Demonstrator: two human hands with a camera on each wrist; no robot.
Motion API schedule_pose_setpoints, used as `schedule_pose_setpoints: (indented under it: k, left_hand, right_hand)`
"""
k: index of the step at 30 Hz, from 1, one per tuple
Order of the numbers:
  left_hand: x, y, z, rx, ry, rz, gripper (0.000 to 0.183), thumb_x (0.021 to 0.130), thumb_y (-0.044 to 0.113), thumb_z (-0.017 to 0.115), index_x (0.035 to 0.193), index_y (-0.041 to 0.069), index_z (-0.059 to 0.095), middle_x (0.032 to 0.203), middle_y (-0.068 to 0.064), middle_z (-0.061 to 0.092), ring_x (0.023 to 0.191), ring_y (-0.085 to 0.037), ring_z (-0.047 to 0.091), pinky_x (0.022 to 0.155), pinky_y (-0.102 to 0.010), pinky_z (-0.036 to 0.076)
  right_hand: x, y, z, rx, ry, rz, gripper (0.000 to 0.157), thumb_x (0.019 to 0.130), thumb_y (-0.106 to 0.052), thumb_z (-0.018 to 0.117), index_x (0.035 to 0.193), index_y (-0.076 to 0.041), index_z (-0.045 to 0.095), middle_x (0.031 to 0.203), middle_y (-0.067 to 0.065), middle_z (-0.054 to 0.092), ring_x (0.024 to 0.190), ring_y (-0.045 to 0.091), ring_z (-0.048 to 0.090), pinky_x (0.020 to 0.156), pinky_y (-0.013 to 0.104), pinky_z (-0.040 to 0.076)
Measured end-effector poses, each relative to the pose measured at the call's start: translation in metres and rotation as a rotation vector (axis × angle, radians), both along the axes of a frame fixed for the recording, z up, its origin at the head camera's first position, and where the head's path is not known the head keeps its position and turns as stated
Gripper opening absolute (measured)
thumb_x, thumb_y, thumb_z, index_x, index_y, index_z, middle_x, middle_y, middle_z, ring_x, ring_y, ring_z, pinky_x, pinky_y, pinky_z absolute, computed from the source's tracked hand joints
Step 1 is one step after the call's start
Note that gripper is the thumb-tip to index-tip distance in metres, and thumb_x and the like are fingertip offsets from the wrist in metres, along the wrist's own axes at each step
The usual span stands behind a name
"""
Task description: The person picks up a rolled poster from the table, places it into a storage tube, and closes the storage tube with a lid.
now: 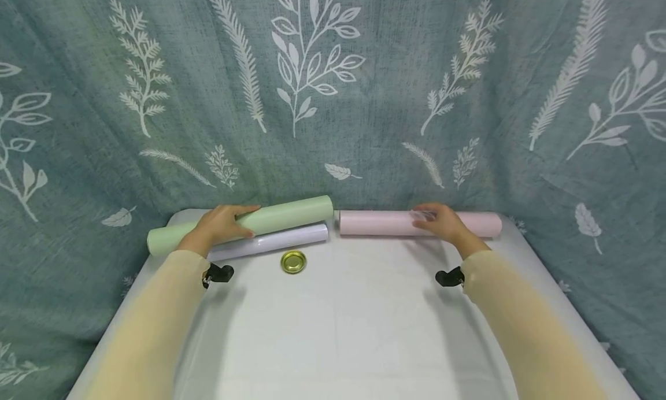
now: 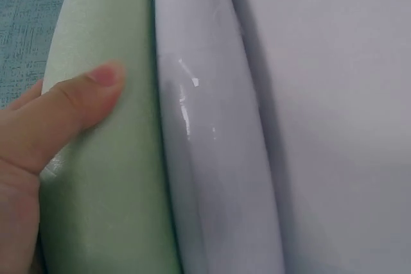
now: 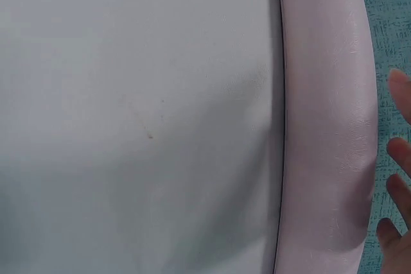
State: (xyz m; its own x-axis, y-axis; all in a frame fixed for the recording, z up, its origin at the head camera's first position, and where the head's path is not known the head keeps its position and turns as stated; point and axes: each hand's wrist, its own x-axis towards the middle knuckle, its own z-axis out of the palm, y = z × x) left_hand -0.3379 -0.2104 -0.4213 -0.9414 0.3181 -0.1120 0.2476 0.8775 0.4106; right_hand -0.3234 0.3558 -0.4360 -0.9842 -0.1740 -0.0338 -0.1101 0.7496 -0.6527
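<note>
My left grip [image 1: 218, 225] clamps the green roll [image 1: 291, 210]; the pink roll [image 1: 372, 223] runs crosswise beneath my right grip [image 1: 442, 221], fingers apart.

The head view is bright, with soft shadows on the tabletop [image 1: 338, 330]; wrist views are dimmer, the pink roll [image 3: 329, 120] partly shaded, the lilac roll [image 2: 215, 133] glinting.

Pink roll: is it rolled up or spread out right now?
Rolled up: the pink roll lies as a cylinder along the table's far edge, with no flat sheet extending from it.
</note>
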Motion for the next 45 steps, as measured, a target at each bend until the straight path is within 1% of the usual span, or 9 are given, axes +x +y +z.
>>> schedule_pose_setpoints:
  k: [3, 9, 12, 15, 20, 28, 37, 42, 45]
  left_hand:
    - [-0.002, -0.002, -0.001, 0.009, -0.042, -0.008, 0.079, 0.082, 0.048, 0.081, 0.151, 0.040, 0.044, 0.154, -0.016, 0.043, 0.126, -0.040, 0.053, 0.093, -0.061, 0.047]
    - [-0.008, 0.000, -0.002, 0.026, -0.081, -0.023, 0.078, 0.081, 0.047, 0.082, 0.150, 0.041, 0.045, 0.153, -0.014, 0.044, 0.123, -0.035, 0.056, 0.091, -0.056, 0.048]
    - [-0.010, 0.001, -0.006, 0.030, -0.096, -0.016, 0.077, 0.082, 0.046, 0.081, 0.150, 0.042, 0.045, 0.155, -0.014, 0.043, 0.130, -0.037, 0.051, 0.097, -0.060, 0.045]
    - [-0.010, 0.000, -0.012, 0.035, -0.128, 0.003, 0.076, 0.084, 0.046, 0.080, 0.151, 0.042, 0.043, 0.157, -0.012, 0.040, 0.137, -0.040, 0.043, 0.103, -0.064, 0.040]
    - [-0.009, 0.000, -0.020, 0.050, -0.153, 0.005, 0.076, 0.086, 0.044, 0.079, 0.153, 0.039, 0.042, 0.158, -0.011, 0.038, 0.140, -0.040, 0.040, 0.105, -0.065, 0.037]
    - [-0.012, -0.001, -0.027, 0.081, -0.172, -0.022, 0.078, 0.088, 0.041, 0.077, 0.156, 0.032, 0.038, 0.160, -0.016, 0.033, 0.142, -0.044, 0.033, 0.109, -0.067, 0.031]
    - [-0.010, 0.000, -0.029, 0.111, -0.145, -0.005, 0.073, 0.091, 0.044, 0.073, 0.155, 0.028, 0.041, 0.158, -0.017, 0.036, 0.140, -0.044, 0.037, 0.108, -0.066, 0.033]
    - [-0.006, -0.002, -0.029, 0.121, -0.101, 0.024, 0.067, 0.091, 0.045, 0.072, 0.151, 0.027, 0.048, 0.156, -0.017, 0.040, 0.139, -0.044, 0.038, 0.108, -0.066, 0.033]
    - [-0.002, -0.003, -0.028, 0.125, -0.073, 0.018, 0.062, 0.093, 0.043, 0.071, 0.149, 0.024, 0.051, 0.154, -0.017, 0.042, 0.139, -0.044, 0.038, 0.109, -0.065, 0.033]
  right_hand:
    - [-0.001, -0.002, -0.002, -0.015, -0.006, 0.010, 0.055, 0.095, -0.026, 0.071, 0.142, -0.002, 0.055, 0.149, 0.025, 0.044, 0.138, 0.047, 0.038, 0.111, 0.061, 0.033]
    - [-0.005, -0.004, -0.006, 0.026, 0.022, 0.058, 0.056, 0.093, -0.019, 0.072, 0.142, 0.001, 0.053, 0.150, 0.028, 0.041, 0.140, 0.049, 0.033, 0.112, 0.063, 0.030]
    - [-0.007, -0.006, -0.010, 0.049, 0.026, 0.075, 0.057, 0.093, -0.015, 0.072, 0.144, 0.000, 0.052, 0.151, 0.028, 0.040, 0.140, 0.048, 0.033, 0.112, 0.062, 0.031]
    - [-0.007, -0.009, -0.013, 0.100, 0.030, 0.057, 0.057, 0.094, -0.019, 0.072, 0.145, -0.005, 0.053, 0.151, 0.024, 0.042, 0.139, 0.047, 0.037, 0.111, 0.063, 0.031]
    - [-0.005, -0.010, -0.014, 0.197, 0.045, 0.044, 0.057, 0.094, -0.026, 0.072, 0.146, -0.012, 0.053, 0.152, 0.021, 0.043, 0.138, 0.047, 0.036, 0.110, 0.070, 0.021]
    - [-0.005, -0.012, -0.016, 0.243, 0.058, 0.045, 0.059, 0.094, -0.025, 0.071, 0.148, -0.015, 0.051, 0.153, 0.018, 0.042, 0.136, 0.045, 0.032, 0.102, 0.068, 0.018]
    - [-0.012, -0.013, -0.027, 0.276, 0.055, 0.043, 0.067, 0.091, -0.027, 0.076, 0.151, -0.019, 0.047, 0.156, 0.016, 0.039, 0.131, 0.044, 0.031, 0.102, 0.066, 0.012]
    - [-0.012, -0.016, -0.028, 0.294, 0.064, 0.038, 0.074, 0.087, -0.025, 0.079, 0.153, -0.019, 0.045, 0.156, 0.017, 0.039, 0.133, 0.045, 0.029, 0.104, 0.067, 0.009]
    - [-0.011, -0.018, -0.028, 0.313, 0.069, 0.031, 0.077, 0.086, -0.025, 0.081, 0.153, -0.019, 0.044, 0.156, 0.017, 0.038, 0.134, 0.046, 0.028, 0.104, 0.068, 0.008]
